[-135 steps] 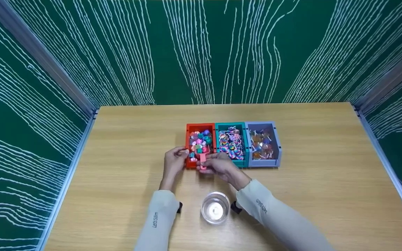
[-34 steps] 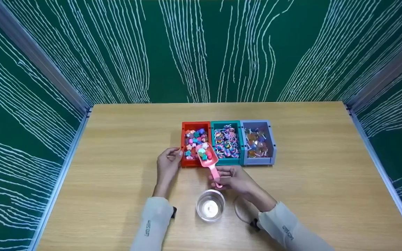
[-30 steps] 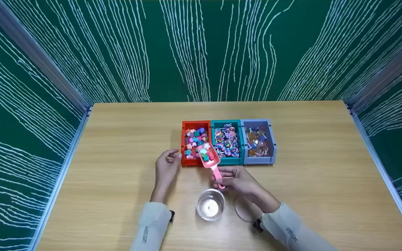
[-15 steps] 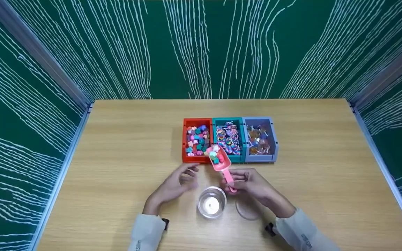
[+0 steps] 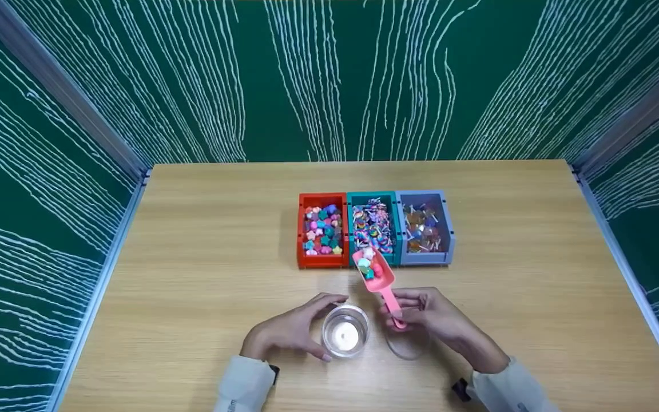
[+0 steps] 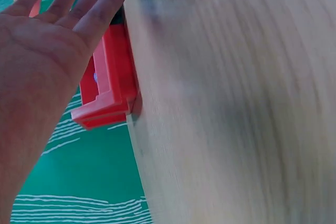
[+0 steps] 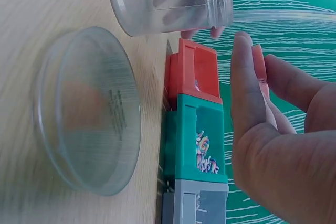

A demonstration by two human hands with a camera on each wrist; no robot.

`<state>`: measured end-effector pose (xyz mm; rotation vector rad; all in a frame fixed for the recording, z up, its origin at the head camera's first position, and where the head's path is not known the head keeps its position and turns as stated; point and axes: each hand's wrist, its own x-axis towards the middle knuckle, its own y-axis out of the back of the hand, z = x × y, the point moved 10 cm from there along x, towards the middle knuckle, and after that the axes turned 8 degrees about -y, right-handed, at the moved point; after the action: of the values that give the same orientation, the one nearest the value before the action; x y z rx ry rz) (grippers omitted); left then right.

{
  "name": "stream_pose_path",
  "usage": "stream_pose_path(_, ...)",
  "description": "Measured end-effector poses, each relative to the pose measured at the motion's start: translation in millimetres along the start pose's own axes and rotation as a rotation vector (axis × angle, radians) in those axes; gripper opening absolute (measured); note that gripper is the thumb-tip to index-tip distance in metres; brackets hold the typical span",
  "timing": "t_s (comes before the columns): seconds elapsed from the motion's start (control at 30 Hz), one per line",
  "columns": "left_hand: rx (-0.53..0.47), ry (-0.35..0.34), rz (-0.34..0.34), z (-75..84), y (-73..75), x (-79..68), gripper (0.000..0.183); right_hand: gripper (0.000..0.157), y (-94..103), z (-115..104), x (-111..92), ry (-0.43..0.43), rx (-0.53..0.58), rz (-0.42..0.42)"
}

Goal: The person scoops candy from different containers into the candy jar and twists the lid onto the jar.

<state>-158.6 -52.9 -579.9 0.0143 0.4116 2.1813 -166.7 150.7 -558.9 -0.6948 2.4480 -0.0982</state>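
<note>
A pink scoop (image 5: pixel 382 280) loaded with several small colourful pieces is pinched by its handle in my right hand (image 5: pixel 435 315), above the table in front of the teal bin. My left hand (image 5: pixel 292 332) stands at the left side of a clear jar (image 5: pixel 345 331), thumb and fingers spread apart; whether it touches the jar is unclear. In the left wrist view the left hand's fingers (image 6: pixel 86 6) look straight. The right wrist view has the jar (image 7: pixel 168 3) standing with its mouth up, and a round clear lid (image 7: pixel 89 111) lying flat on the table beneath the right hand.
Three joined bins stand beyond the hands: a red bin (image 5: pixel 322 262) of colourful pieces, a teal bin (image 5: pixel 399 229) of swirled lollipop pieces, and a grey-blue bin (image 5: pixel 425 259) of translucent lollipop pieces. Green walls (image 5: pixel 358 86) with white lines surround the wooden table (image 5: pixel 221 229).
My left hand has left the red bin and come down beside the jar. The right hand has lifted the filled scoop out of the red bin and shifted right and nearer.
</note>
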Motion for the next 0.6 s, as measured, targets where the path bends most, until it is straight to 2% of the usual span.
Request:
stream_pose_path(0.1,0.021,0.024,-0.007,-2.2,-2.8,2.4,0.102,0.054,-1.6,1,-6,0.018,0.003,-0.027)
stream_pose_path(0.23,0.002,0.049,-0.006,-5.8,-5.1,5.6,0.097,0.054,-2.7,6,-13,-0.008,-0.009,-0.043)
stream_pose_path(0.37,-0.020,0.047,-0.001,-6.9,-6.5,7.9,0.094,0.054,-4.2,10,-19,-0.027,-0.035,-0.068)
stream_pose_path(0.6,-0.024,0.056,0.046,-8.3,-3.0,12.0,0.089,0.053,-3.8,15,-32,-0.031,-0.056,-0.112)
